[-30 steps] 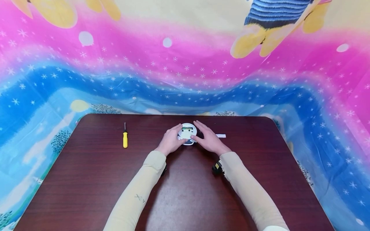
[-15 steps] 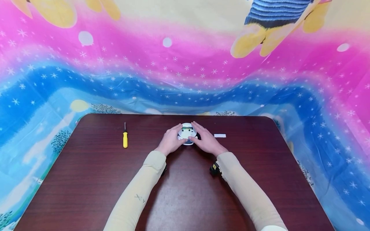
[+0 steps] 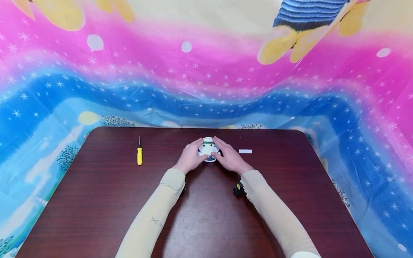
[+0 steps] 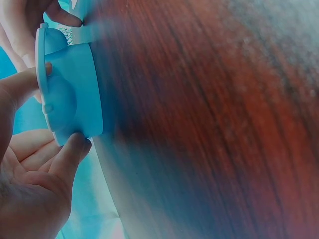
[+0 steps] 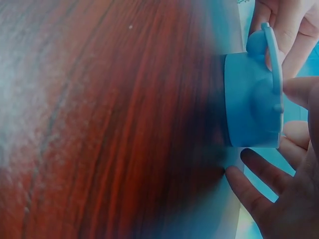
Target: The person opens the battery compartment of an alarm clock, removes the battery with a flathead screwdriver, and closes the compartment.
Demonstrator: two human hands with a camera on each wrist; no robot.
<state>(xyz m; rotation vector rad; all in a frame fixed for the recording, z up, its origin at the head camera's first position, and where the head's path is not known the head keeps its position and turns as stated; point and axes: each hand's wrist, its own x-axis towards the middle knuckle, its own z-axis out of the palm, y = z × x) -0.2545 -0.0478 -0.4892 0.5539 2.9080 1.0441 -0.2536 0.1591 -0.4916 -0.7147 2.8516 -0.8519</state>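
The round case is white with a green stripe and small black dots in the head view; both wrist views show it turquoise. The screwdriver has a bright yellow handle and a dark shaft. The strip is plain white. The tabletop is reddish brown with darker wood-grain streaks. Both sleeves are cream, the left sleeve bearing dark marks. The backdrop runs cream, pink and blue, dotted with white snowflakes.

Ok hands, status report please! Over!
Left fingers, right fingers holding round white object. Yellow-handled screwdriver left, white rectangular strip right. Neither in the way.
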